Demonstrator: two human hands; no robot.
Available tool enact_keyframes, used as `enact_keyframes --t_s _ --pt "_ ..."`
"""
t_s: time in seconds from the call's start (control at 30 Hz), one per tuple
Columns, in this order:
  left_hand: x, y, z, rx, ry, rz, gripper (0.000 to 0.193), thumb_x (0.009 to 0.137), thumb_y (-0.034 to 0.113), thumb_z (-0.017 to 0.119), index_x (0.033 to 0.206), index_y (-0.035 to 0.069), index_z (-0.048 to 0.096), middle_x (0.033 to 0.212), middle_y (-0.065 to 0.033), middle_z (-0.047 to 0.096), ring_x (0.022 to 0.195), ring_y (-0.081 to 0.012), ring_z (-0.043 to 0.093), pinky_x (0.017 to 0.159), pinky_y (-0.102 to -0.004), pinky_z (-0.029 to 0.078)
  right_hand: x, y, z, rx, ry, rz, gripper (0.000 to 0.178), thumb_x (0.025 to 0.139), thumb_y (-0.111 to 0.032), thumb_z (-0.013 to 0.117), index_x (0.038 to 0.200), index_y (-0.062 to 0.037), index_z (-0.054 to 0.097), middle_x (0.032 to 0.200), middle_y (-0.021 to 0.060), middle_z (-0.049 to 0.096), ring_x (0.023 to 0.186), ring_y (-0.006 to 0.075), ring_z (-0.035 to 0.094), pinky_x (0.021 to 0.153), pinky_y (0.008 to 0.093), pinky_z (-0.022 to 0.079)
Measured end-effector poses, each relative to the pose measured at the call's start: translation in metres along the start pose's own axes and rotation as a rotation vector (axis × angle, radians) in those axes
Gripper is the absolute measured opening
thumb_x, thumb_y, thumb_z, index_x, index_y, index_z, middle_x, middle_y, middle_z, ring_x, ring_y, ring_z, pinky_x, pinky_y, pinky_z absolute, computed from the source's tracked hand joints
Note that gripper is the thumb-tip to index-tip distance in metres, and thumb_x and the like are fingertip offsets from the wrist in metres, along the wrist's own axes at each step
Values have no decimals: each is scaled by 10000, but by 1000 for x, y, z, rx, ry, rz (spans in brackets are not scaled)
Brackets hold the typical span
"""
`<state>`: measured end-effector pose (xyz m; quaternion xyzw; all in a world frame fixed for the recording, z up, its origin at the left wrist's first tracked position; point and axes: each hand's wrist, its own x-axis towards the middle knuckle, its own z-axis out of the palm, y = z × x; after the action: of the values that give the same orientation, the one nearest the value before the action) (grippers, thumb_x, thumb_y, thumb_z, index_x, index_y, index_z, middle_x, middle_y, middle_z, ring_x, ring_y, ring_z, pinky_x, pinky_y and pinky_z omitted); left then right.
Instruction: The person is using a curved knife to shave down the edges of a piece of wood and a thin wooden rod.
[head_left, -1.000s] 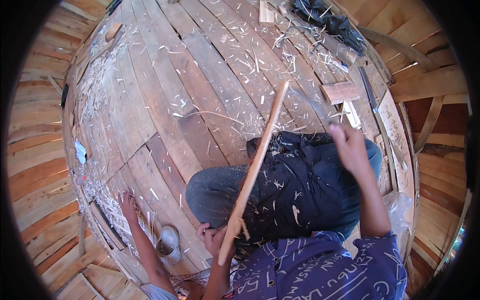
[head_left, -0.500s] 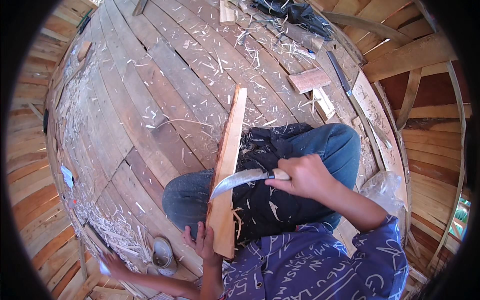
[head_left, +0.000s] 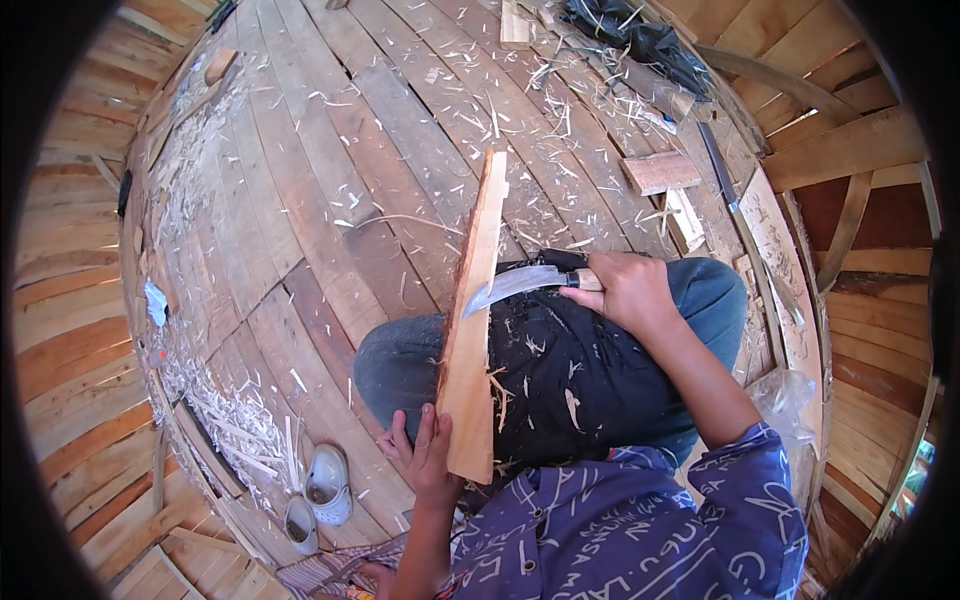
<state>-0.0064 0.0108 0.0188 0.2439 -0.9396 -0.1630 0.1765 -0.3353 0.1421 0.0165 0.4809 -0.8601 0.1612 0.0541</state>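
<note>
My right hand (head_left: pixel 630 290) is closed round the wooden handle of a knife (head_left: pixel 520 283) with a broad, curved blade. The blade's tip lies over the middle of a long pale wooden board (head_left: pixel 467 375), whose left edge keeps rough dark bark. My left hand (head_left: pixel 425 450) grips the board's near end by its left edge, thumb hidden. The board slants across my folded legs, its far end rising past my knee. Wood shavings (head_left: pixel 572 405) lie on the dark cloth (head_left: pixel 540 360) over my lap.
Shavings litter the plank floor (head_left: pixel 300 190). At right lie a long dark-handled blade (head_left: pixel 718 165), a wood block (head_left: pixel 662 173) and a plastic bag (head_left: pixel 785 400). Grey clogs (head_left: pixel 330 485) stand at lower left, near striped cloth (head_left: pixel 325 572) and part of another person's hand (head_left: pixel 375 578).
The knife has moved away from me along the board, its blade now less across the wood. Another person's arm has drawn back from the lower left. The whole view has shifted slightly.
</note>
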Motion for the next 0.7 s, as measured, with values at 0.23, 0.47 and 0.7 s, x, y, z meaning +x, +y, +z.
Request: enact_keyframes --t_s 0.23,0.47,0.7 --pt "-7 -5 1 9 -19 42 380 824 221 650 1166 65 596 1347 -125 511 1289 -452 345 1010 -610 186 -20 -18 -23 199 -98 87 498 783 -519 663 618 -67 535 499 112 541 487 295 596 453 392 472" --pt "-5 -2 0 43 -21 68 466 788 242 674 1217 104 558 1366 -132 464 1303 -430 321 1013 -605 169 -19 -29 -45 273 -112 86 494 808 -500 648 637 -49 542 507 126 542 492 316 591 462 412 469" --pt "-7 -3 2 32 -29 25 464 782 276 671 1201 105 569 1356 -130 466 1302 -424 320 1014 -601 153 -19 -42 -45 484 -251 92 489 806 -481 655 621 -39 559 529 135 570 500 322 596 455 418 466"
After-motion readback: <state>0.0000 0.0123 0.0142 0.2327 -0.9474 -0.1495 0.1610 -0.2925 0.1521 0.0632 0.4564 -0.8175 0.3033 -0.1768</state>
